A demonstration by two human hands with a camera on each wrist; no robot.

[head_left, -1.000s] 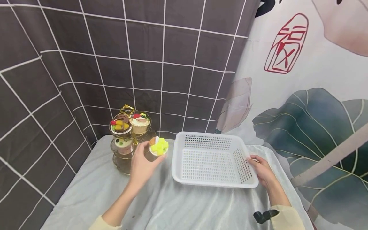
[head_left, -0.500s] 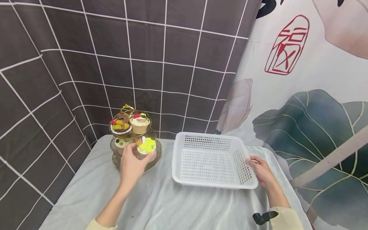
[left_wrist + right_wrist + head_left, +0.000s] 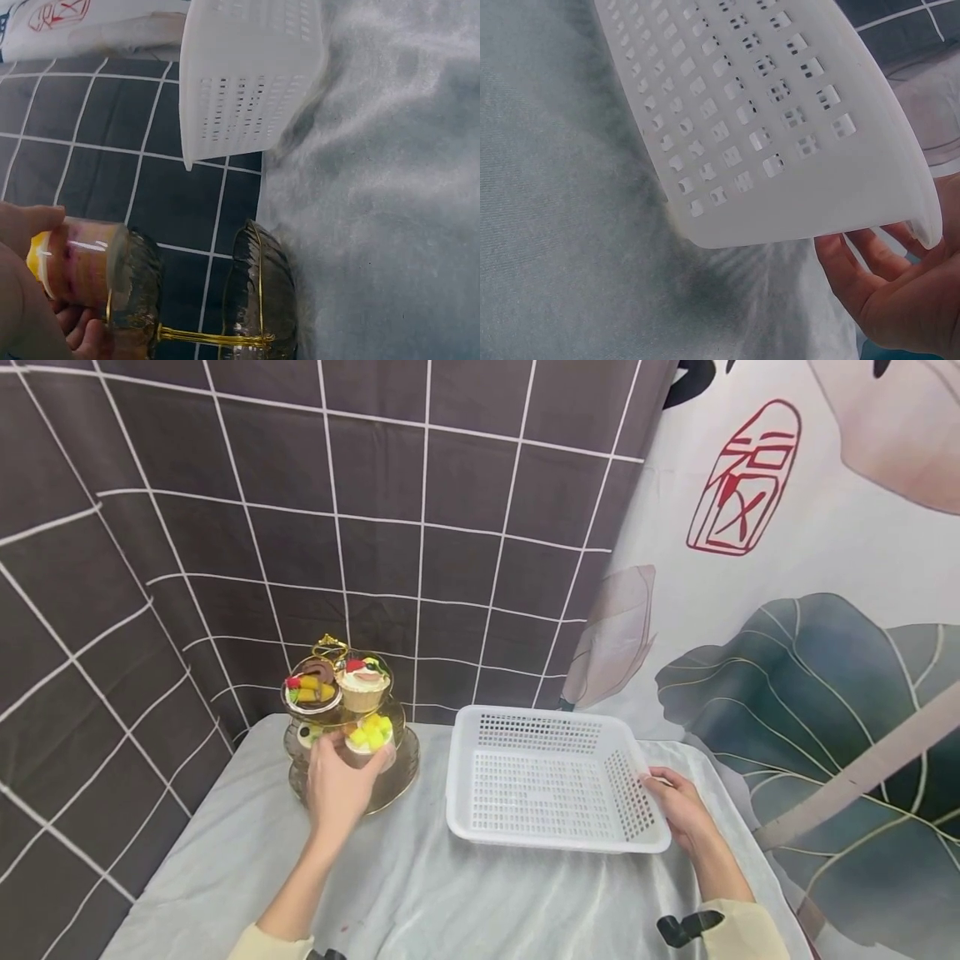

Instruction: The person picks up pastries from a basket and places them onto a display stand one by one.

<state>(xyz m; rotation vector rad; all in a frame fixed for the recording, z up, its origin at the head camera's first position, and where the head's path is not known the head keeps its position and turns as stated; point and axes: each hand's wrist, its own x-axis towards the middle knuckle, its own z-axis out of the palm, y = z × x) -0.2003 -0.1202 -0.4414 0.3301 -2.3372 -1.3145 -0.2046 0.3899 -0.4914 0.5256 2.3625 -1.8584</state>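
Observation:
My left hand pinches a clear dessert cup with a yellow fruit-cube topping, between thumb and fingers. In the left wrist view the base of the cup is against the middle tier of a golden-brown tiered stand; I cannot tell if it bears the cup's weight. My right hand grips the right rim of a white perforated basket, with no items visible inside. In the right wrist view, its fingers curl under the basket's edge.
The stand's top tier holds a chocolate-and-fruit dessert and a cream cupcake. A green-dotted dessert sits lower, partly hidden by my left hand. A pale cloth covers the table. Dark gridded fabric hangs behind.
My left hand has carried the dessert cup leftward, from the gap between stand and basket to the stand's middle tier. My right hand and the basket have stayed in place.

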